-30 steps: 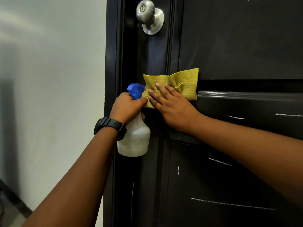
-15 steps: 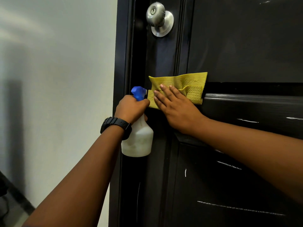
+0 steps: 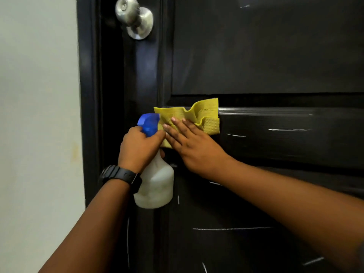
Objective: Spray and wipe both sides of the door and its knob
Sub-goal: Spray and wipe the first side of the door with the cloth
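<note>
Right hand (image 3: 194, 146) pressing yellow cloth (image 3: 199, 117) flat on dark door (image 3: 275, 56), left hand (image 3: 137, 146) gripping spray bottle (image 3: 155, 186), silver knob (image 3: 134, 16) above

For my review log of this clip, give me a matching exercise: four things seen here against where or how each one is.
1 spray bottle
2 yellow cloth
3 door knob
4 black wristwatch

A pressed on the door under the right hand
B untouched, above the cloth
C gripped by the left hand
D worn on the left wrist

Pairs: 1-C, 2-A, 3-B, 4-D
</note>
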Action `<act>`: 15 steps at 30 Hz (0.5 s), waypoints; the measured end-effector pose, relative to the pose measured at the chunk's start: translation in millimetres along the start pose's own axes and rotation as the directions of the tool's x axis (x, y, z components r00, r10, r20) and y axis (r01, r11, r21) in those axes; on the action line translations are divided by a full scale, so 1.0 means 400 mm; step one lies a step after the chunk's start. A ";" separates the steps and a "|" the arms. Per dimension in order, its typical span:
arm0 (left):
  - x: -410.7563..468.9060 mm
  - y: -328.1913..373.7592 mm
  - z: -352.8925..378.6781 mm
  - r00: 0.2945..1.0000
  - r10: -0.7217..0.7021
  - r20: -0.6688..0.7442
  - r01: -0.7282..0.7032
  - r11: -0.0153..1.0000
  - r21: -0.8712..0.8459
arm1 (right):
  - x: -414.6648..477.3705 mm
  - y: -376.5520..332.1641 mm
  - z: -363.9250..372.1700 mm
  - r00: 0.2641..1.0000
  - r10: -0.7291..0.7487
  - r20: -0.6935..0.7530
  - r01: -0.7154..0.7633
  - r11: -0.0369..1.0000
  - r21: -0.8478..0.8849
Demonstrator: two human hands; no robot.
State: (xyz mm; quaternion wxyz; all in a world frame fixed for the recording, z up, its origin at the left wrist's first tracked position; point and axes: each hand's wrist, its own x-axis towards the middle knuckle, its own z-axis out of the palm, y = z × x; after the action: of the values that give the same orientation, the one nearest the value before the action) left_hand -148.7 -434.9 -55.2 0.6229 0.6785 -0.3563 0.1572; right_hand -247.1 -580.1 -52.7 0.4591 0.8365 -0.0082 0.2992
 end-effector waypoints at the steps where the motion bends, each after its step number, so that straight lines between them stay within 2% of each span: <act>1: -0.018 0.020 0.017 1.000 0.020 0.015 -0.019 1.000 -0.007 | -0.042 0.012 -0.003 1.000 0.024 0.011 -0.024 1.000 -0.006; 6: -0.091 0.101 0.092 0.979 0.137 0.152 -0.125 0.989 -0.083 | -0.257 0.096 -0.032 0.982 0.190 -0.018 -0.191 0.980 -0.058; 10: -0.136 0.139 0.146 0.944 0.174 0.282 -0.137 0.980 -0.148 | -0.435 0.181 -0.069 0.924 0.371 -0.094 -0.380 0.919 -0.104; 13: -0.168 0.170 0.195 0.922 0.193 0.334 -0.144 0.975 -0.168 | -0.593 0.264 -0.092 0.825 0.537 -0.173 -0.558 0.824 -0.101; 15: -0.188 0.192 0.232 0.907 0.211 0.365 -0.154 0.972 -0.178 | -0.706 0.320 -0.104 0.698 0.677 -0.231 -0.706 0.705 -0.067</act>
State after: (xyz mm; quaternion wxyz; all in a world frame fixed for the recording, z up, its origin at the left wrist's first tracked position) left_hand -274.5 -499.8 -64.4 0.5718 0.6126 -0.5431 0.0535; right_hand -536.4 -695.5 -81.8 0.3728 0.7022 -0.3015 0.5263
